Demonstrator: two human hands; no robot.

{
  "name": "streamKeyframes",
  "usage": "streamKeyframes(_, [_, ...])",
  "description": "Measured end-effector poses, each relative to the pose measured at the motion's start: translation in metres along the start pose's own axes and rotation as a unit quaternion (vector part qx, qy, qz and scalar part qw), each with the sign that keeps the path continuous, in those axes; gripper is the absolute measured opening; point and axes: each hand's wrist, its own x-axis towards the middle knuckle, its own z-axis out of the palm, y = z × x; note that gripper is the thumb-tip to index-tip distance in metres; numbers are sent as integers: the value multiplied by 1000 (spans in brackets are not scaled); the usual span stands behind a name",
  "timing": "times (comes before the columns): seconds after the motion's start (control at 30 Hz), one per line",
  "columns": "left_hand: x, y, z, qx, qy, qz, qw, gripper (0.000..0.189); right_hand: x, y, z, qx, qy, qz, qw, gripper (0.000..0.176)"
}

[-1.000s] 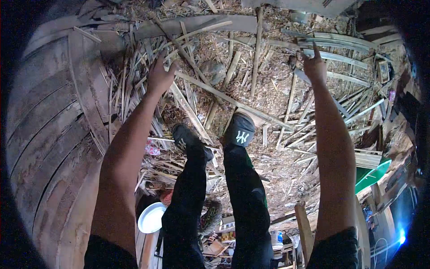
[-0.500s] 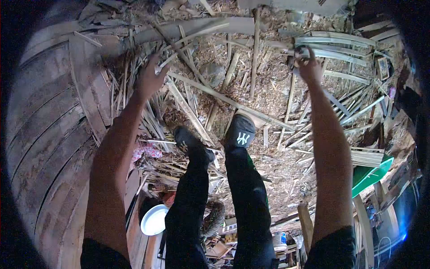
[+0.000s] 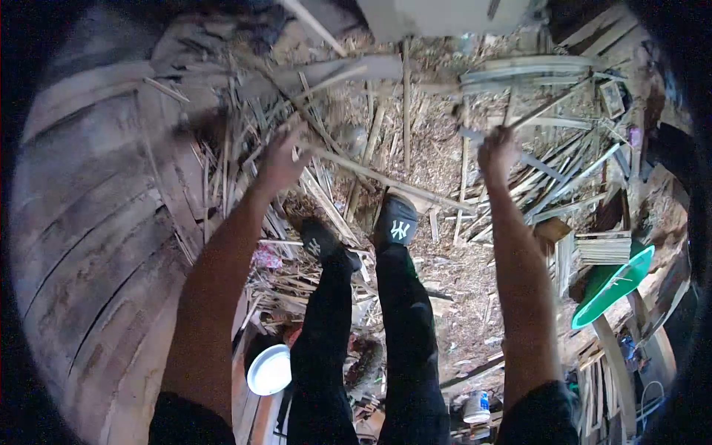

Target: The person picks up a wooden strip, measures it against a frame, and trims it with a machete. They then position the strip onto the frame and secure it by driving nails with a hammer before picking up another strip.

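Our right hand (image 3: 498, 152) is clenched in a fist around a thin slat (image 3: 545, 106). The slat rises from the fist up and to the right, over the littered ground. Just behind the fist a flat grey strip (image 3: 540, 167) lies crosswise, and more strips fan out beside it.

Our left hand (image 3: 283, 157) reaches into a heap of split strips (image 3: 222, 159) with its fingers curled. It is blurred, so we cannot tell whether it grips anything. A long strip (image 3: 386, 180) runs from just beside this hand down toward the right, across the space between our two hands, and a grey stone (image 3: 350, 137) sits just above it.

Between our arms stand our legs. The right shoe (image 3: 399, 222) and the left shoe (image 3: 320, 241) are planted on chips and crossed strips that cover the ground on every side.

Farther out, curved planks (image 3: 89, 222) fill the left side. A bundle of bent slats (image 3: 530, 70) lies above the right hand, well apart from it. To the right are a stack of cut slats (image 3: 602, 248) and, below it, a green tray (image 3: 612, 288). A white bowl (image 3: 269, 369) sits low beside our left leg.
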Motion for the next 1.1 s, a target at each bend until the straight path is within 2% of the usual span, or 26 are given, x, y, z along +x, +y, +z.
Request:
streamKeyframes(0.03, [-10, 23, -25, -12, 9, 20, 1000, 63, -10, 5, -21, 124, 42, 42, 991, 33])
streamKeyframes(0.07, [-16, 23, -30, 37, 7, 30, 999, 63, -32, 22, -24, 239, 67, 85, 965, 35])
streamKeyframes(0.13, [-35, 64, -70, 22, -17, -5, 1000, 61, -68, -57, -120, 322, 57, 181, 928, 39])
streamKeyframes(0.2, [-51, 90, -99, 32, -1, 9, 999, 60, -93, -36, -134, 456, 44, 217, 862, 35])
streamKeyframes(0.27, [-66, 99, -121, 44, 11, 24, 999, 60, -118, -18, -157, 315, 32, 200, 927, 33])
streamKeyframes(0.3, [-74, 94, -123, 12, 5, 20, 1000, 59, -134, -34, -185, 470, -1, 250, 846, 29])
streamKeyframes(0.33, [-81, 105, -139, -21, 3, 18, 1000, 58, -149, -31, -196, 476, -15, 192, 858, 27])
streamKeyframes(0.4, [-103, 130, -170, 11, 7, 37, 999, 59, -183, -39, -238, 508, -22, 201, 837, 24])
streamKeyframes(0.43, [-110, 143, -185, 48, 11, 52, 997, 59, -195, -45, -261, 493, -41, 184, 849, 22])
streamKeyframes(0.47, [-123, 154, -200, 85, 13, 64, 994, 59, -211, -52, -281, 530, -41, 157, 832, 21])
streamKeyframes(0.5, [-132, 156, -208, 63, 29, 120, 990, 59, -226, -56, -299, 526, -57, 143, 837, 23])
streamKeyframes(0.6, [-159, 177, -228, 49, 29, 132, 990, 59, -277, -75, -358, 538, -82, 120, 830, 24])
streamKeyframes(0.63, [-167, 187, -234, 52, 36, 150, 987, 59, -297, -89, -388, 530, -103, 138, 830, 26])
streamKeyframes(0.7, [-181, 212, -244, -151, -23, 42, 987, 63, -336, -88, -416, 541, -97, 149, 822, 25])
streamKeyframes(0.73, [-187, 219, -243, -145, -33, 64, 987, 63, -359, -86, -430, 543, -107, 166, 816, 24])
streamKeyframes(0.8, [-192, 225, -239, -314, 3, 62, 948, 65, -404, -74, -455, 539, -89, 169, 821, 24])
streamKeyframes(0.83, [-197, 238, -241, -279, 1, 78, 957, 63, -428, -69, -467, 529, -96, 167, 827, 24])
streamKeyframes(0.87, [-207, 250, -240, -271, -18, 96, 958, 63, -451, -64, -477, 536, -72, 178, 822, 24])
streamKeyframes(0.93, [-241, 313, -251, -289, -101, 23, 952, 61, -494, -54, -503, 532, -59, 209, 819, 22])
streamKeyframes(0.97, [-250, 327, -248, -317, -122, 48, 939, 53, -514, -52, -516, 512, -42, 225, 828, 21])
streamKeyframes(1.0, [-252, 338, -243, -308, -143, 70, 938, 53, -534, -45, -525, 516, -13, 236, 823, 21])
streamKeyframes(1.07, [-254, 359, -235, -265, -235, 99, 930, 42, -574, -33, -532, 556, 51, 239, 795, 19])
streamKeyframes(1.1, [-278, 396, -246, -233, -259, 86, 933, 34, -592, -38, -547, 560, 87, 249, 785, 18])
